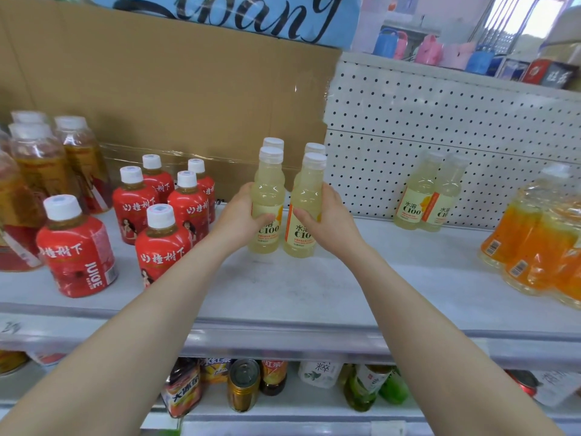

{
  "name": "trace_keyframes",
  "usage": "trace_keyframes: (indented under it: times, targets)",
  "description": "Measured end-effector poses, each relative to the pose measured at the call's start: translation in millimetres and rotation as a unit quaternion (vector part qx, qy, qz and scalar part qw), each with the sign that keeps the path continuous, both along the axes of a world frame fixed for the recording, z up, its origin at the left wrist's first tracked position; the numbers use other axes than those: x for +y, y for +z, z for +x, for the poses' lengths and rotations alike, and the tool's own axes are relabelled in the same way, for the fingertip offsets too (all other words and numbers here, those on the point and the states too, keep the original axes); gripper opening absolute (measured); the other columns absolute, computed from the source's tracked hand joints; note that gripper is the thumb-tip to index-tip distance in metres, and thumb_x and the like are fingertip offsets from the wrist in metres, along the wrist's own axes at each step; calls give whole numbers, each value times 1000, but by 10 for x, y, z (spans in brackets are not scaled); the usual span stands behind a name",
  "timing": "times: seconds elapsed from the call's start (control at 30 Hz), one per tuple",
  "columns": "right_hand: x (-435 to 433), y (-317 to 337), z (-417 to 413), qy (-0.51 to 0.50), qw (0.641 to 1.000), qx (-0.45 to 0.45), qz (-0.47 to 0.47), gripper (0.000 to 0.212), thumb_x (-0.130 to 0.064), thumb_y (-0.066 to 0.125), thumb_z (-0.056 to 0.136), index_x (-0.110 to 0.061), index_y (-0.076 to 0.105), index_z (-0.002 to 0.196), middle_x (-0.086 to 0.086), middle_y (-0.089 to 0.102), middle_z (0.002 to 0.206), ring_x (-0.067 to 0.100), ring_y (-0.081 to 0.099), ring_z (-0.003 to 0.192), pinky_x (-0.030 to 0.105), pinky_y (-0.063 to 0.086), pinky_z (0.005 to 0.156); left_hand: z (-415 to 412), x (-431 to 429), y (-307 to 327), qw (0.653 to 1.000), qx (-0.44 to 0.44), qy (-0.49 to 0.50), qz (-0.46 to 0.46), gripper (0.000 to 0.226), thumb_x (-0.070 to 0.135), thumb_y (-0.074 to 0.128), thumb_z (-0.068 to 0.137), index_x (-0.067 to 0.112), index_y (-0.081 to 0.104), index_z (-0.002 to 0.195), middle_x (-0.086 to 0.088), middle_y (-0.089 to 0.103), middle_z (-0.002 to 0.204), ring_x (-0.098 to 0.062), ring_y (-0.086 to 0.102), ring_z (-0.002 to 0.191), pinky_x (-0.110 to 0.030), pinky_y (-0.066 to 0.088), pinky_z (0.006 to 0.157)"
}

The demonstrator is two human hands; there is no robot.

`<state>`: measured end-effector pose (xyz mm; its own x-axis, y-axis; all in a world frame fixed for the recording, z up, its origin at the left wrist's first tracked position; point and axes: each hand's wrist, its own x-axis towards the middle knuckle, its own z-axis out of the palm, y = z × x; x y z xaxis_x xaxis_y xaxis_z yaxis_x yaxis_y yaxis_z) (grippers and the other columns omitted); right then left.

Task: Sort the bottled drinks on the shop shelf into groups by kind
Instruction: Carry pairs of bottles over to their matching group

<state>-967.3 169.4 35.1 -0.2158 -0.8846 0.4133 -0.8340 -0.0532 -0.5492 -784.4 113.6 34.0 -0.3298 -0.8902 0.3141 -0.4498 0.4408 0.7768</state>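
Bottled drinks are seen grouped by kind along a white shop shelf [283,294]; one head view only.

Centre: four pale yellow bottles are stood upright in a tight block, two in front and two behind. The left front C100 bottle [268,196] is gripped by the left hand [237,217], fingers curled round its label. The right front C100 bottle [304,209] is gripped likewise by the right hand [330,223]. The two front bottles are held side by side, nearly touching. Whether their bases are on the shelf or just off it cannot be told. The rear C100 pair [273,143] is mostly hidden, only caps and shoulders showing.

Right: two more C100 bottles [419,196] are stood touching each other against the pegboard back panel [440,114], well apart from the centre block. Orange drink bottles [534,243] are crowded at the far right edge.

Left: six red-labelled juice bottles [162,240] are clustered near the left hand. Taller amber drink bottles [41,158] are stood beyond them.

Behind: a cardboard sheet [188,89] is propped against the back.

Below: a gold can [243,385] and mixed bottles are seen on the lower shelf.
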Motion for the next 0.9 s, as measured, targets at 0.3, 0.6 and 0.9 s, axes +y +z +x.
trace_keyframes:
  times: [0.3, 0.6, 0.9]
  targets:
    - [713, 43, -1176, -103, 966, 235, -44, 43, -21, 49, 102, -15, 46, 144, 8, 53, 135, 31, 58, 110, 37, 45, 76, -223, 413, 121, 951, 3, 107, -289, 57, 3, 68, 82, 8, 48, 135, -15, 49, 130, -32, 47, 121, -39, 37, 104]
    - [560, 147, -2952, -261, 965, 23, 30, 55, -22, 57, 99, -7, 34, 147, 15, 46, 145, 34, 50, 125, 41, 44, 91, -1805, 367, 340, 969, -27, -31, -245, 48, 15, 68, 89, 17, 52, 134, -2, 54, 123, -12, 52, 105, -29, 42, 95]
    - [-134, 14, -3489, -186, 968, -166, 21, 74, -32, 66, 90, -23, 28, 154, 3, 47, 149, 29, 54, 128, 47, 49, 103, -3554, -186, 126, 994, -99, -53, -14, 71, 34, 73, 86, 19, 36, 144, -5, 49, 139, -25, 53, 121, -39, 46, 98]
